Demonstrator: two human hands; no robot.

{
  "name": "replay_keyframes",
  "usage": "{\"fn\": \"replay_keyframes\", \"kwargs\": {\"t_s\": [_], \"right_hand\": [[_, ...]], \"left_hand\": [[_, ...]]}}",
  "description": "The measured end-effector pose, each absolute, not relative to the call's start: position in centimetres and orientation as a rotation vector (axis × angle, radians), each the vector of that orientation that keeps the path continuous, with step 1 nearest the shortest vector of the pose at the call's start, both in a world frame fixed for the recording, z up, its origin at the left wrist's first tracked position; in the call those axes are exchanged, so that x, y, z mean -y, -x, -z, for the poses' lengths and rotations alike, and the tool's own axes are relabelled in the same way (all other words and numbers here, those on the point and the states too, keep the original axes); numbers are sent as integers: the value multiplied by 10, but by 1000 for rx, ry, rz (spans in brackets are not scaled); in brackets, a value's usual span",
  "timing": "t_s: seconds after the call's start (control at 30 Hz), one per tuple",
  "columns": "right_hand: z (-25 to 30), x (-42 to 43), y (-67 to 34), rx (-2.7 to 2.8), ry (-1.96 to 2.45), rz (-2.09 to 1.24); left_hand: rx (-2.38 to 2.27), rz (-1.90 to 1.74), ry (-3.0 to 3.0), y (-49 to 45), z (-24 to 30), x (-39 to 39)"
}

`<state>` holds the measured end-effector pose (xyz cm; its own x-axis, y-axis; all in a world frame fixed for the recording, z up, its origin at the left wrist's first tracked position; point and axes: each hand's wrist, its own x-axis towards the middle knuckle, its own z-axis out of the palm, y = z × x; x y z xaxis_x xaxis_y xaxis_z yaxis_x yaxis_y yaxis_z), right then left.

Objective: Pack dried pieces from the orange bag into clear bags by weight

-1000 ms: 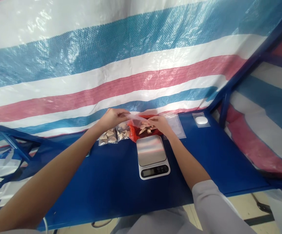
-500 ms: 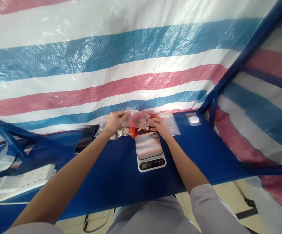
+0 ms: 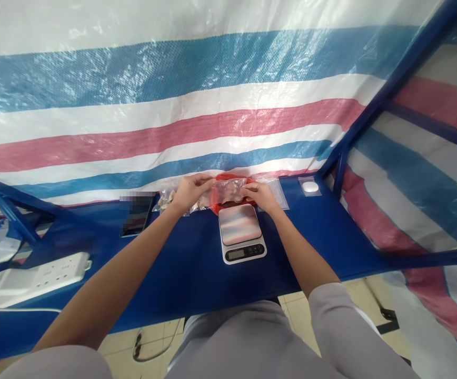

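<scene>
Bare left hand (image 3: pixel 191 192) and bare right hand (image 3: pixel 260 196) pinching opposite ends of clear plastic bag (image 3: pixel 218 187), pale chunks (image 3: pixel 231 189) inside, just behind white digital scale with steel top (image 3: pixel 240 225); slack pinch risks chunks spilling.

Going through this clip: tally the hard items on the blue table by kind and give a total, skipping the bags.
Digital kitchen scale: 1
Smartphone: 1
Power strip: 1
Small white round item: 1
Total: 4
</scene>
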<state>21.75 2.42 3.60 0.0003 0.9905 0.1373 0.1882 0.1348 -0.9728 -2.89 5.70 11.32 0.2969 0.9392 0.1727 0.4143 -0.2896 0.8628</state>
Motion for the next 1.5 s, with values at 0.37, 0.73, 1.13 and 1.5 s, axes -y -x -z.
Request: {"fn": "replay_keyframes", "kwargs": {"t_s": [0.37,0.73,1.13,1.5], "right_hand": [[-58,-23,-238,1541,1254,-875],[-33,6,-261,947,1428,-941],[-34,3,-280,644,1242,-1110],[-42,-13,-354,778,1387,-1115]], "left_hand": [[-1139,-644,-2195,12,-109,-48],[-1081,-977,-1783,-15,-75,-33],[-914,-993,-1488,-66,-52,-13],[-1087,-891,-2343,-90,-50,-3]]}}
